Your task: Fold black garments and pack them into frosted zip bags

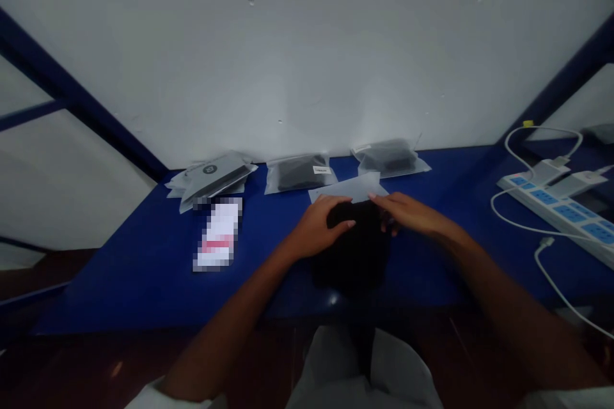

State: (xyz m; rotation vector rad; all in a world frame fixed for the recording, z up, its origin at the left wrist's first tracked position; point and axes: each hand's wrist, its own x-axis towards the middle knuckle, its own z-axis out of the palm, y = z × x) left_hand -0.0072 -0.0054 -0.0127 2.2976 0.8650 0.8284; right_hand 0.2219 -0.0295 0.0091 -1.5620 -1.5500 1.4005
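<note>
A soft-looking black item point(355, 255), perhaps folded cloth, lies on the blue table in front of me; its details are lost in the dark. Behind it, a frosted plastic bag point(357, 186) lies flat against its far edge. My left hand point(319, 227) curls over the item's far left corner, thumb on top and fingers along the far edge. At the far right corner, my right hand point(400, 212) is closed, its index fingertip at the bag's edge where it meets the black item. How far the item sits inside the bag cannot be made out.
Along the wall lie a stack of frosted packets point(218, 176), a packet with a white label point(302, 172) and another packet point(391, 158). A blurred-out phone-like object point(219, 236) is at left. At right are a power strip point(566, 208) and a loose white cable point(559, 287).
</note>
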